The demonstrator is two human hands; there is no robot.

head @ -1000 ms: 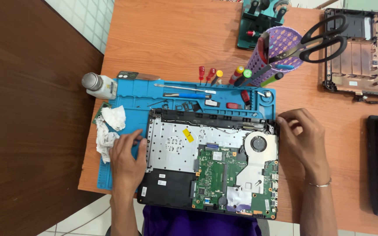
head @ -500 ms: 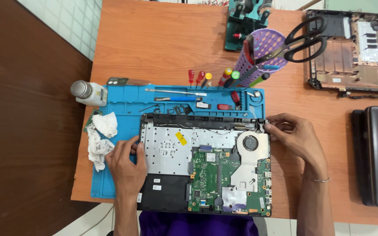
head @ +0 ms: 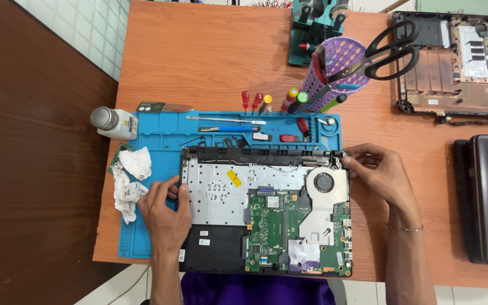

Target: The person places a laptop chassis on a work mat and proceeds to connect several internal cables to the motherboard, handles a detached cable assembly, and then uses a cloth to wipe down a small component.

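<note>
**Both hands steady an opened laptop base**

While the opened laptop base with bare green circuit board and round fan point(head: 266, 212) lies on the blue rubber work mat point(head: 148, 237), the left hand point(head: 165, 212) presses its left edge, fingers curled loosely. The right hand point(head: 377, 175) pinches the far right corner, apparently bracing it. Crumpled white tissue point(head: 128, 181) lies left. The orange wooden counter point(head: 210, 56) meets white floor tiles.

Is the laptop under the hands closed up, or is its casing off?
Casing off. The laptop lies flat on the blue mat with its green circuit board and round fan showing.
</note>
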